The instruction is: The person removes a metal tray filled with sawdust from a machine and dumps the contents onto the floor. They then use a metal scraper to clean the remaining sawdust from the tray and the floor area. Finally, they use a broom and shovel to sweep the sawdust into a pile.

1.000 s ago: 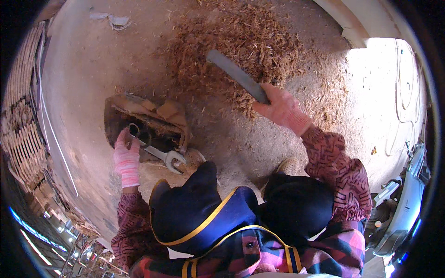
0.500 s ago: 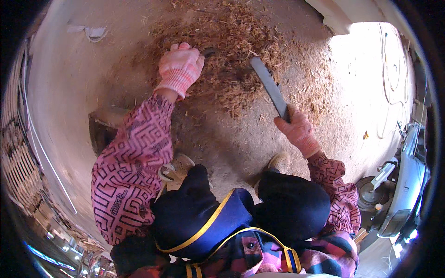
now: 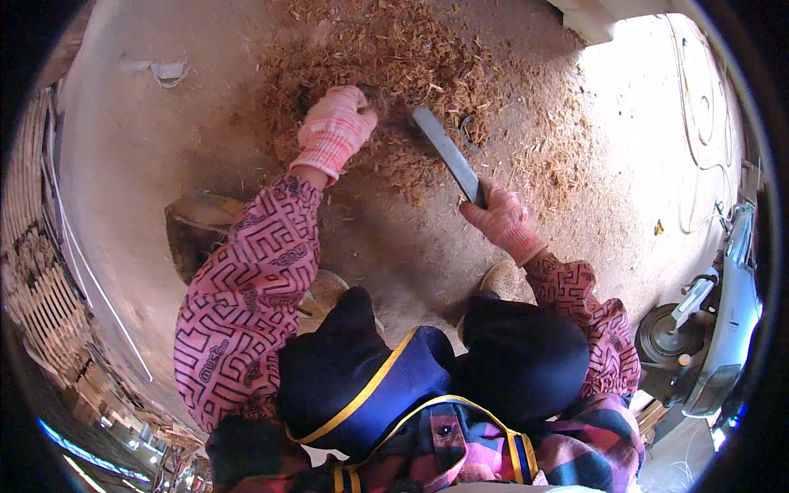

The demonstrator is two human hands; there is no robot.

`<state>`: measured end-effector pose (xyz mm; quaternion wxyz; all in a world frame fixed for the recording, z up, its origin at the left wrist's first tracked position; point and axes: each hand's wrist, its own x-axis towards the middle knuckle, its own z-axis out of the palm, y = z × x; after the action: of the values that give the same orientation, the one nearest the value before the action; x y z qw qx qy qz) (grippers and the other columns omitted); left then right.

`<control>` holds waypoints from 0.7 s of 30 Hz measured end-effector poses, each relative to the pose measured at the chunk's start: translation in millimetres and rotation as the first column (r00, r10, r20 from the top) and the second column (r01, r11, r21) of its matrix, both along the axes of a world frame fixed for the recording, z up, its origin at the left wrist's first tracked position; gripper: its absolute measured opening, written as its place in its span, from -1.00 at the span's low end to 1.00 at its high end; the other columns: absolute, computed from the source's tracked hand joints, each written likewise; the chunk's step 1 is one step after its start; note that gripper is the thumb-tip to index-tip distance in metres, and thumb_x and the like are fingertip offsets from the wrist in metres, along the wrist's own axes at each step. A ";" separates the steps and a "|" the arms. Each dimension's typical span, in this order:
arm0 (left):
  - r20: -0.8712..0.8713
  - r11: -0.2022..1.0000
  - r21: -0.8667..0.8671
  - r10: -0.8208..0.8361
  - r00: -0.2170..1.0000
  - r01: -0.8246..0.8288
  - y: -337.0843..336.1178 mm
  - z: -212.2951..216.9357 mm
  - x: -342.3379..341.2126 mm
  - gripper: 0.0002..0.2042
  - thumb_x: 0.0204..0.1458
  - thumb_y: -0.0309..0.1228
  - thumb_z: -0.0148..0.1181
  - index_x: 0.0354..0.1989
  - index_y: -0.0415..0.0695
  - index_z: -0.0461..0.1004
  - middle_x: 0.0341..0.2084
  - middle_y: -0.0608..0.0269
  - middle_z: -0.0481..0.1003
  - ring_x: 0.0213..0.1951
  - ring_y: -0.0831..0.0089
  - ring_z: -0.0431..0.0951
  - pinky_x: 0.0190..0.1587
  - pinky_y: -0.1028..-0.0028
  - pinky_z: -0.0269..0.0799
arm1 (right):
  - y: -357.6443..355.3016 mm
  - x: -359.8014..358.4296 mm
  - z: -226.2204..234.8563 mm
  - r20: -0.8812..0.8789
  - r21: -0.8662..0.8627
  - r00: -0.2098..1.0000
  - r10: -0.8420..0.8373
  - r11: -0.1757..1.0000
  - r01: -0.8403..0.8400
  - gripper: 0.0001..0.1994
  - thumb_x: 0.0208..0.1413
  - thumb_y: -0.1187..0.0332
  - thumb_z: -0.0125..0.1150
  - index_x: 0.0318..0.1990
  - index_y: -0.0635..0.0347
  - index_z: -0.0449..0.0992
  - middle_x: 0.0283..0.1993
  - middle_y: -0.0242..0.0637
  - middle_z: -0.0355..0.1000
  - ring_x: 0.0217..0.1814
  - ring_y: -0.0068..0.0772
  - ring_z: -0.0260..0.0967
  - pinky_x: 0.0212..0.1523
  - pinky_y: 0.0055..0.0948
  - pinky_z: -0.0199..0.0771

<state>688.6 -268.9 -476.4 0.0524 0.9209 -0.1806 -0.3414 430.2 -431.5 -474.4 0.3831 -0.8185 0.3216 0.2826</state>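
Observation:
My left hand [image 3: 335, 127], in a pink and white knit glove, is closed over the wood shavings. Its fingers are round a dark piece [image 3: 374, 99] that they mostly hide, so I cannot make out its kind. My right hand [image 3: 504, 220], gloved alike, grips the near end of a flat, grey blade-like metal bar [image 3: 446, 151]. The bar slants up and left, its far end a short way right of my left hand and apart from it. Just right of the bar, a thin dark curved piece [image 3: 468, 131] shows over the shavings.
Brown shavings [image 3: 411, 49] are scattered over the floor ahead. A wooden block [image 3: 197, 222] stands beside my left forearm. At the right are a grey-blue machine [image 3: 727, 312] with a round disc [image 3: 662, 333] and a loose cable [image 3: 690, 140]. Slatted wood [image 3: 53, 292] lies far left.
The bar's far end has swung left and slightly down, nearer my left hand. My right hand has shifted left. My left hand has moved slightly right and remains closed. The view has shifted slightly.

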 end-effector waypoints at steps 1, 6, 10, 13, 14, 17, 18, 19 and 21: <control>-0.067 0.998 -0.063 0.022 0.998 -0.026 -0.7 -1.4 1.8 -0.49 0.04 -0.05 0.19 0.16 0.04 0.38 0.05 0.15 0.49 0.16 0.22 0.44 0.11 0.24 0.42 | 0.4 1.7 4.1 -0.011 -0.013 1.000 0.002 1.000 -0.003 -0.59 0.02 0.15 0.30 -0.04 0.17 0.49 -0.46 -0.28 0.41 -0.41 -0.47 0.36 -0.32 -0.34 0.40; 0.017 0.997 -0.079 -0.005 1.000 0.007 3.6 -12.1 32.0 -0.56 0.08 -0.15 0.17 0.15 0.08 0.41 0.06 0.17 0.49 0.09 0.17 0.49 0.07 0.22 0.45 | 4.3 5.8 13.7 0.101 0.073 0.993 -0.060 0.996 0.052 -0.54 -0.01 0.04 0.28 -0.03 0.13 0.49 -0.45 -0.24 0.44 -0.41 -0.35 0.43 -0.33 -0.30 0.40; 0.089 0.971 0.162 -0.193 0.977 0.177 -8.6 -10.5 30.0 -0.62 0.08 -0.24 0.13 0.09 0.03 0.45 0.05 0.18 0.49 0.03 0.12 0.54 -0.02 0.16 0.51 | 3.9 6.2 7.3 0.094 -0.103 0.991 0.099 0.991 -0.089 -0.55 0.01 0.06 0.24 0.01 0.09 0.47 -0.39 -0.12 0.51 -0.32 -0.13 0.53 -0.27 -0.17 0.47; 0.109 0.973 0.176 -0.171 0.979 0.150 -13.6 -7.2 21.9 -0.62 0.04 -0.24 0.16 0.06 0.01 0.46 0.03 0.19 0.50 0.01 0.12 0.55 -0.04 0.16 0.52 | 6.6 12.4 16.5 0.078 -0.177 0.984 0.163 0.973 -0.147 -0.58 0.02 0.07 0.21 -0.01 0.08 0.46 -0.35 -0.05 0.52 -0.27 0.00 0.52 -0.25 -0.10 0.49; 0.149 0.977 0.166 -0.162 0.975 0.137 -14.1 -8.0 18.2 -0.62 0.02 -0.23 0.18 0.04 0.00 0.46 0.02 0.19 0.50 0.00 0.11 0.55 -0.04 0.16 0.52 | 8.1 16.2 17.8 0.066 -0.196 0.979 0.191 0.965 -0.175 -0.59 0.02 0.08 0.21 -0.02 0.08 0.46 -0.35 -0.04 0.52 -0.27 0.03 0.52 -0.25 -0.09 0.49; 0.255 0.993 0.080 -0.099 0.962 0.081 -5.0 -4.7 10.8 -0.62 -0.02 -0.22 0.20 0.00 -0.01 0.49 -0.03 0.16 0.53 -0.01 0.11 0.56 -0.03 0.17 0.51 | 11.3 28.1 19.5 0.017 -0.196 0.967 0.255 0.949 -0.247 -0.59 0.02 0.08 0.19 -0.02 0.07 0.45 -0.34 0.00 0.52 -0.26 0.08 0.51 -0.25 -0.05 0.50; 0.272 0.997 0.038 -0.078 0.959 0.070 -4.7 -0.6 0.8 -0.62 -0.03 -0.21 0.21 -0.02 -0.02 0.50 -0.04 0.15 0.54 -0.01 0.11 0.56 -0.02 0.18 0.51 | 8.6 22.6 15.5 0.026 -0.203 0.968 0.249 0.950 -0.239 -0.59 0.02 0.08 0.19 -0.01 0.07 0.45 -0.34 -0.01 0.52 -0.26 0.07 0.51 -0.25 -0.06 0.50; 0.134 0.999 0.038 -0.027 0.991 0.022 -9.4 3.0 -5.8 -0.52 -0.05 -0.18 0.20 0.06 -0.10 0.43 -0.02 0.12 0.53 0.04 0.13 0.52 0.08 0.22 0.44 | 6.0 16.1 11.2 0.035 -0.210 0.970 0.242 0.950 -0.230 -0.58 0.02 0.08 0.19 0.00 0.06 0.45 -0.35 -0.01 0.52 -0.27 0.07 0.51 -0.26 -0.06 0.50; 0.052 0.997 0.045 -0.060 0.997 0.058 -2.3 11.9 -3.9 -0.51 -0.07 -0.17 0.22 0.06 -0.09 0.45 -0.03 0.12 0.54 0.04 0.14 0.52 0.09 0.23 0.43 | 9.6 17.7 9.1 0.045 -0.207 0.971 0.234 0.953 -0.220 -0.57 0.02 0.08 0.20 0.01 0.06 0.45 -0.35 -0.02 0.52 -0.27 0.07 0.52 -0.26 -0.07 0.50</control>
<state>684.8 -271.2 -464.5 0.0173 0.9248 -0.2014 -0.3222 447.9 -421.9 -465.4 0.2742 -0.8939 0.2386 0.2624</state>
